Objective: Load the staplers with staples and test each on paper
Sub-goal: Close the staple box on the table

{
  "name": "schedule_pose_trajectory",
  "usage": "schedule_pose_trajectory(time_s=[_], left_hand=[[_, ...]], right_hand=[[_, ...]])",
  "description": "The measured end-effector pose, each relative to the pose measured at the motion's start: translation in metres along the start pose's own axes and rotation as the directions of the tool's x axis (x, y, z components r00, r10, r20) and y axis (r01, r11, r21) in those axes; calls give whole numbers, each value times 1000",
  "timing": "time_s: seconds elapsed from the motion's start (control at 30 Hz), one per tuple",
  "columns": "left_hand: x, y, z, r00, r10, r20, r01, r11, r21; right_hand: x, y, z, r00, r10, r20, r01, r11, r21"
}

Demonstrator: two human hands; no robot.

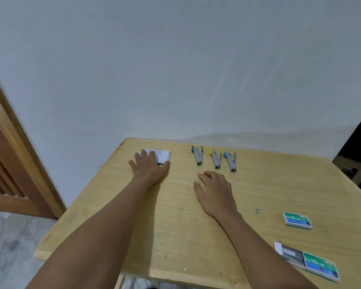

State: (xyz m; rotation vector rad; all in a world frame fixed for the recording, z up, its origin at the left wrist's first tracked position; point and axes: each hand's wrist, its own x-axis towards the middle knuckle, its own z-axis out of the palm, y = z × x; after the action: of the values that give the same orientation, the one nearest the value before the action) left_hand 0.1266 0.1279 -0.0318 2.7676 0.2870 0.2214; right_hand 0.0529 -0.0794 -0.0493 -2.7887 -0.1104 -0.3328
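Left hand [149,166] lies flat, fingers spread on the far-left white printed paper stack [162,156]; right hand [215,189] rests relaxed near three grey metal staplers [216,158].

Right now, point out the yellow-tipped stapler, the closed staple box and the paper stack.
yellow-tipped stapler [216,159]: head view, grey body.
closed staple box [297,220]: head view, printed top face.
paper stack [162,156]: head view, uncovered right part.

The left part of the paper stack [162,156] is covered by the left hand [149,166]; its print is unreadable. The staplers [216,158] at upper centre are too small for loading to be judged. The grey speck [258,210] at mid right is unidentifiable. The contents of the open staple box [313,262] are blurred. The door [6,163] is cropped at the left edge.
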Motion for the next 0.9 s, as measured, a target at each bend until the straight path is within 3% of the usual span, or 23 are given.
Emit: schedule_pose_trajectory(time_s=[0.23, 0.4, 0.5, 0.63, 0.77, 0.83, 0.9], left_hand=[[-14, 10, -10, 999, 21, -41, -23, 999, -40], [-78, 9, -20, 996, 84, -20, -86, 990, -115], [-119, 2, -21, 986, 164, 18, -161, 982, -99], [-162, 14, -15, 983, 184, -24, -185, 967, -175], [-209, 57, -5, 953, 285, -99, -301, 914, -271], [-229, 82, -1, 916, 393, -79, -395, 853, -340], [-242, 103, 6, 866, 499, 29, -456, 811, -366]], right_hand=[[5, -2, -7, 1000, 10, -9, -9, 996, 88], [-14, -7, -30, 996, 83, 20, -84, 928, 364], [-55, -2, -57, 997, 59, 41, -71, 903, 424], [-124, 21, -95, 999, -10, -37, 22, 930, 366], [-171, 71, -129, 992, 53, -111, -23, 966, 258], [-182, 101, -142, 990, 123, -73, -109, 980, 166], [-189, 126, -151, 974, 218, 54, -222, 971, 91]])
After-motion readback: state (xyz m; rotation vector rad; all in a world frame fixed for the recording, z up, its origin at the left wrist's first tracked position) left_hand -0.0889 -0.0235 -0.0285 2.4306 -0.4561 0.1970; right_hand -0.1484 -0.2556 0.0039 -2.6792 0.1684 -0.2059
